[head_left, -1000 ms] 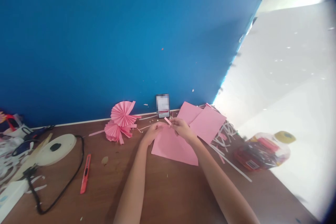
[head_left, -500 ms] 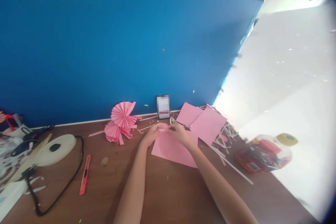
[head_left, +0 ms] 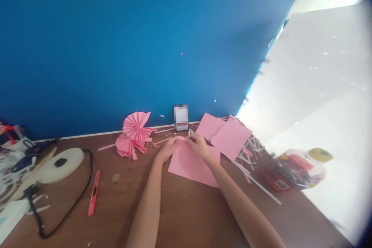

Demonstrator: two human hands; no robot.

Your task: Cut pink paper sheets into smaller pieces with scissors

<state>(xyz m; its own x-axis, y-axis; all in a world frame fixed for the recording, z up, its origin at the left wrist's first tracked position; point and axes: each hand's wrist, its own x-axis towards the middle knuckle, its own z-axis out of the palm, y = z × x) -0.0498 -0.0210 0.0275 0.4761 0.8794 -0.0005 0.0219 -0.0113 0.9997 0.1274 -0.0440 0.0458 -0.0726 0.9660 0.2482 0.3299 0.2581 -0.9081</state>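
Note:
A pink sheet of paper (head_left: 193, 164) lies on the brown table with its far edge between my hands. My left hand (head_left: 170, 148) grips that edge near its left end, fingers closed on a narrow fold. Beside it my right hand (head_left: 198, 145) pinches the same edge, its fingertips partly hidden. Pleated pink paper fans (head_left: 137, 127) stand to the left of my hands. More pink sheets (head_left: 231, 138) overlap on the right, next to white paper strips. Just beyond my hands a phone (head_left: 181, 117) leans upright, its screen blurred.
An orange-red cutter knife (head_left: 93, 193) lies on the left. Beyond it are a white round disc (head_left: 65, 166), a black cable (head_left: 74, 206) and tangled white strips. A plastic jar with a yellow lid (head_left: 319, 155) lies at the right edge. A blue panel (head_left: 130, 46) closes off the back.
The folded strip at the paper's far edge, seen standing up between the fingers before, now shows less. My hands stay in almost the same place. The view has shifted slightly.

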